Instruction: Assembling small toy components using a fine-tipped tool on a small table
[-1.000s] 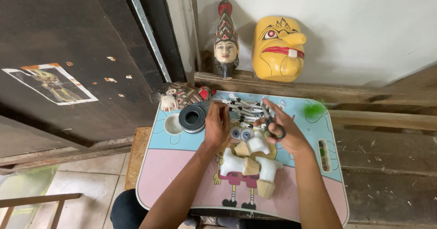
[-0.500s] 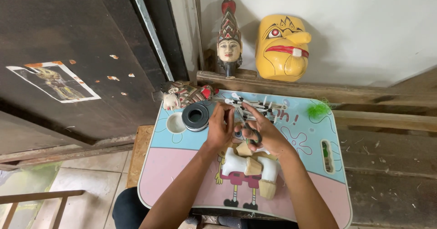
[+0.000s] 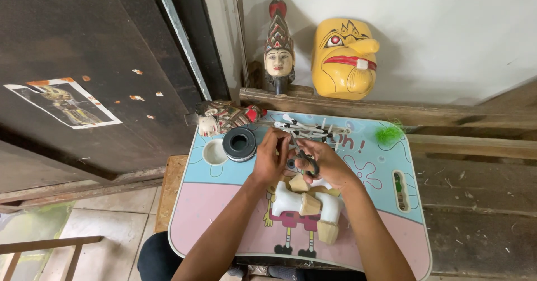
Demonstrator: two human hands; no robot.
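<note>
- So the right hand point(image 3: 330, 166) is gripping a pair of black-handled scissors point(image 3: 302, 159), fingers through the loops, blades pointing away.
- Left hand point(image 3: 271, 155) is pinched shut on something small right at the blades, can't make out what.
- Both are over the middle of the blue-and-pink cartoon lap surface point(image 3: 224, 202).
- Just near them: white and bare-wood carved puppet parts point(image 3: 302, 202).
- Left of the hands: a black tape roll point(image 3: 239, 144).
- Far side: a bundle of white painted sticks point(image 3: 307, 129), then a yellow wooden mask point(image 3: 342, 60).
</note>
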